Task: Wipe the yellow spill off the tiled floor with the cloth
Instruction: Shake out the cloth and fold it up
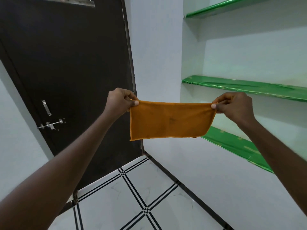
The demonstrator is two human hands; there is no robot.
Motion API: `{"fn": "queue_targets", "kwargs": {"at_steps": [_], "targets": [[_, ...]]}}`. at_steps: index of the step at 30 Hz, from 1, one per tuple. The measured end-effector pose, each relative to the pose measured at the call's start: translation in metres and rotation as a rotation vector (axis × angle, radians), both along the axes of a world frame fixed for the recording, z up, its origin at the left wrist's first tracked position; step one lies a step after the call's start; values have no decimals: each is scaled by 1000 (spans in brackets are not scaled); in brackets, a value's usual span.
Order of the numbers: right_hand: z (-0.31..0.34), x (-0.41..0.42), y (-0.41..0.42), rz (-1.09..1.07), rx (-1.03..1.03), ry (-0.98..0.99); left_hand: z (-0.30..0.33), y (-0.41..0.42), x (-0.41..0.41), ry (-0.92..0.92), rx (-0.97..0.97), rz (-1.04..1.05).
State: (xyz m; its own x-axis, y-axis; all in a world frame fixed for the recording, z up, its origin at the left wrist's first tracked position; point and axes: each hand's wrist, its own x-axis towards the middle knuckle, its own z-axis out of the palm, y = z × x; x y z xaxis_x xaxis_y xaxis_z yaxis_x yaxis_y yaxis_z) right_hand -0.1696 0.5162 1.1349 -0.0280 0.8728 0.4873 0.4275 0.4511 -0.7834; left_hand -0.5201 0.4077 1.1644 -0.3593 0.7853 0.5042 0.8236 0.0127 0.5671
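Both arms reach forward at chest height and stretch an orange cloth (171, 121) out flat between them, well above the tiled floor (149, 196). The left hand (119, 101) pinches the cloth's upper left corner, thumb on the near face and the other fingers curled behind it; the right hand (232, 105) pinches the upper right corner in the same way, thumb tip pressed on the front of the fabric. Both hands are closed on the cloth and nothing else. The cloth hangs as a wide rectangle, its top edge pulled nearly taut and sagging slightly in the middle, its lower edge free, with the lower left corner hanging a little lower than the right. A faint darker smudge shows near the middle of the fabric, and a small tag sticks out at the bottom edge toward the right. Behind the left hand stands a dark brown door (66, 72), shut, with a metal handle (46, 107) and a sliding bolt (51, 124) on its left side. To the right, a recess in the pale wall holds green-covered shelves (249, 87), one behind the right hand, one above and one lower down. The floor is made of white tiles with black striped lines crossing at the joints, and a dark skirting runs along the foot of the wall. No yellow spill shows on the part of the floor in view.
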Motion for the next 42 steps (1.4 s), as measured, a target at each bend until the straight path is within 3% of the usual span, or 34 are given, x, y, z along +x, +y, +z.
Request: {"fn": "queue_targets", "kwargs": {"at_steps": [15,19,25,32,38,42], "targets": [[48,39,29,46,134,-128,35,16,31,174,89,30],[58,50,31,90,159,-84,41,12,37,183,116,7],[32,49,59,212,-126,29,5,19,48,-315,-11,-95],[-34,26,79,196,-321,35,-59,56,86,-590,-42,112],[-51,-20,56,412,-564,305,-70,91,162,-549,-140,-90],[-48,-21,44,498,-709,489,-72,91,188,-246,-175,-145]]}}
